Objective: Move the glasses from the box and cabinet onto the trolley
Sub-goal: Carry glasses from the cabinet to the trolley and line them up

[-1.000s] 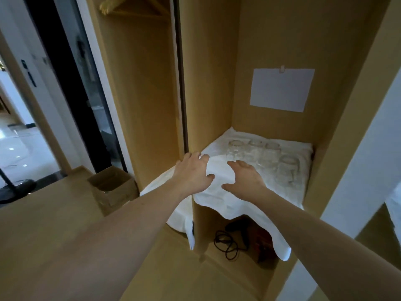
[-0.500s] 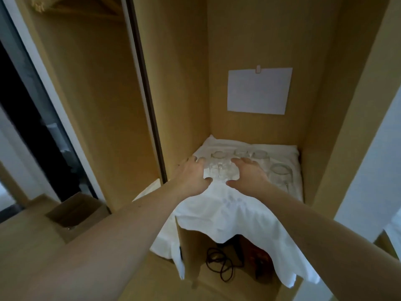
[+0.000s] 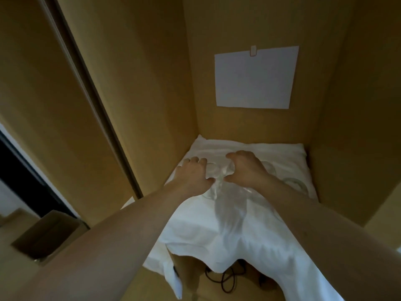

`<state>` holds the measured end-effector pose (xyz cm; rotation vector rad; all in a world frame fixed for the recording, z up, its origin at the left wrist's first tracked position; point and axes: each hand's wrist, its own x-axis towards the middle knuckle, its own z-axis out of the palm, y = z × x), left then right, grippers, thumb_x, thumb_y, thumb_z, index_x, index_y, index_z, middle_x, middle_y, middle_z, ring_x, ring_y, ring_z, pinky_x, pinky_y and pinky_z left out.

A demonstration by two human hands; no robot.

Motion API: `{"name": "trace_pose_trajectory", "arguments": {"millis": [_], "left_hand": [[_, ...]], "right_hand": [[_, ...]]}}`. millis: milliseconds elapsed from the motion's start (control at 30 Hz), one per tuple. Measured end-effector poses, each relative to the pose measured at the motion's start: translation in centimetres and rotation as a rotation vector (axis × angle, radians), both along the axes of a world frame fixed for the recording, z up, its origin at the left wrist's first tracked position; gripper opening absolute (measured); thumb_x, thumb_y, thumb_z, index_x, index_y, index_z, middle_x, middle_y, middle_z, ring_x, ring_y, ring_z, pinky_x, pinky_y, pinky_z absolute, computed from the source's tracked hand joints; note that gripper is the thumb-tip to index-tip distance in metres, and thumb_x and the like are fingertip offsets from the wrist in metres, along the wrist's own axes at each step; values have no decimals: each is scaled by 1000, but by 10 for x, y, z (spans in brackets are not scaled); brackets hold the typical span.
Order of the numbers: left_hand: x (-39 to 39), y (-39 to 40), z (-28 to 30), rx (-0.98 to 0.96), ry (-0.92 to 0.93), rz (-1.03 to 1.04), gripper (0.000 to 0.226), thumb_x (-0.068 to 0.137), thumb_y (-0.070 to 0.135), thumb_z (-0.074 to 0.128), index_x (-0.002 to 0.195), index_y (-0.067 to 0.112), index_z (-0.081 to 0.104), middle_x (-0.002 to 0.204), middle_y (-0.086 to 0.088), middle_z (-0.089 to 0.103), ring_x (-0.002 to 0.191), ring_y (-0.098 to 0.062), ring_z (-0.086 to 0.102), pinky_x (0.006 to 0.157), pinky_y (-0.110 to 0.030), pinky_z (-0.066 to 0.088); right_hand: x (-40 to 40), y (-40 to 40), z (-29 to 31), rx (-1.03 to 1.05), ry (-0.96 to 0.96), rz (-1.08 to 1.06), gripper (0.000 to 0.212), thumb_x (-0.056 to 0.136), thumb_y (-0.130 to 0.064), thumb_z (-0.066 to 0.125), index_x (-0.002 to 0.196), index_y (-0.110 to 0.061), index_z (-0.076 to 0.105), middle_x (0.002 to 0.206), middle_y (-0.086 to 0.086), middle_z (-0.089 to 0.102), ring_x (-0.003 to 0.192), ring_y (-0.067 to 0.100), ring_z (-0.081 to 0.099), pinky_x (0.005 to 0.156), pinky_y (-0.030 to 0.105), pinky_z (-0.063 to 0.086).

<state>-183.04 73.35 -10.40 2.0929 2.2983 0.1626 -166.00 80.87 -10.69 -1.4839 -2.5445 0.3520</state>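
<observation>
a white cloth (image 3: 238,231) covers the shelf and hangs over its front edge toward 6 o'clock, rumpled and creased along the middle. a blank white sheet of paper (image 3: 255,78) hangs on the back panel at 1 o'clock, held at its top edge by a small clip (image 3: 253,50). a black cable (image 3: 225,281) lies coiled on the floor below the cloth at 6 o'clock. a dark vertical door track (image 3: 95,101) runs at 10 o'clock.

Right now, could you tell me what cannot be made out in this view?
- Glasses: blurred, partly hidden by the left hand and right hand; count and grip unclear.
- Trolley: outside the frame.
- Box: inside hidden by its wall and the left arm.
- Paper: any writing too faint.
</observation>
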Motion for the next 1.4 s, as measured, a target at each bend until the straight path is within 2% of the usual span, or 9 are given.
{"name": "trace_pose_trajectory", "arguments": {"millis": [233, 367, 500, 600, 700, 867, 1167, 1300, 1400], "left_hand": [[-6, 55, -22, -51, -51, -23, 73, 88, 50, 68, 146, 12, 43, 134, -14, 53, 125, -36, 50, 101, -48, 47], [-8, 74, -35, -103, -92, -25, 80, 85, 51, 72, 150, 18, 39, 140, -13, 48, 128, -37, 47, 103, -50, 46], [-10, 90, -41, -242, -153, -78, 91, 77, 38, 79, 155, 27, 33, 139, -12, 44, 128, -35, 47, 102, -47, 49], [-11, 102, -38, -311, -186, -67, 89, 66, 32, 85, 144, 31, 42, 123, -9, 43, 111, -34, 54, 91, -44, 55], [-6, 112, -36, -377, -120, -72, 88, 62, 31, 88, 135, 23, 39, 112, -9, 45, 99, -33, 58, 77, -39, 58], [-4, 109, -47, -320, -12, -96, 91, 59, 36, 89, 130, 21, 34, 110, -8, 41, 106, -36, 54, 78, -41, 52], [-27, 77, -55, -168, -108, -178, 82, 57, 31, 88, 117, 25, 33, 113, -4, 40, 94, -28, 47, 66, -35, 44], [-42, 66, -45, -148, -74, -220, 89, 55, 36, 93, 121, 22, 35, 112, -7, 44, 95, -29, 55, 64, -35, 43], [-50, 52, -43, -150, -51, -230, 95, 56, 40, 95, 125, 21, 32, 116, -9, 43, 100, -30, 56, 67, -35, 43]], "right_hand": [[-15, 41, -10, -200, -130, 47, 103, 71, -45, 88, 155, -24, 33, 142, 9, 45, 127, 28, 50, 97, 36, 49], [-23, 50, -10, -194, -345, 80, 94, 67, -33, 92, 146, -25, 43, 131, 6, 47, 116, 29, 56, 89, 38, 53], [-29, 57, -3, -204, -502, 106, 88, 66, -20, 93, 141, -23, 46, 128, 5, 51, 107, 25, 60, 77, 33, 51], [-33, 61, 1, -225, -510, 100, 83, 64, -19, 94, 136, -22, 52, 123, 3, 58, 101, 22, 63, 74, 30, 52], [-34, 61, -3, -227, -492, 71, 78, 63, -18, 95, 131, -22, 57, 116, 1, 62, 96, 19, 64, 69, 28, 50], [-35, 55, -4, -217, -449, 12, 80, 60, -16, 95, 130, -25, 57, 118, -2, 61, 99, 20, 62, 72, 30, 49], [-50, 22, -5, -138, -518, -138, 83, 65, -14, 93, 136, -23, 51, 120, 5, 56, 100, 24, 61, 73, 34, 51], [-58, 0, -13, -28, -563, -244, 78, 69, -13, 88, 135, -22, 48, 115, 8, 50, 101, 29, 60, 65, 36, 44], [-61, -22, -26, 121, -517, -335, 59, 77, -10, 75, 130, -19, 50, 103, 9, 45, 96, 32, 60, 64, 37, 41]]}}
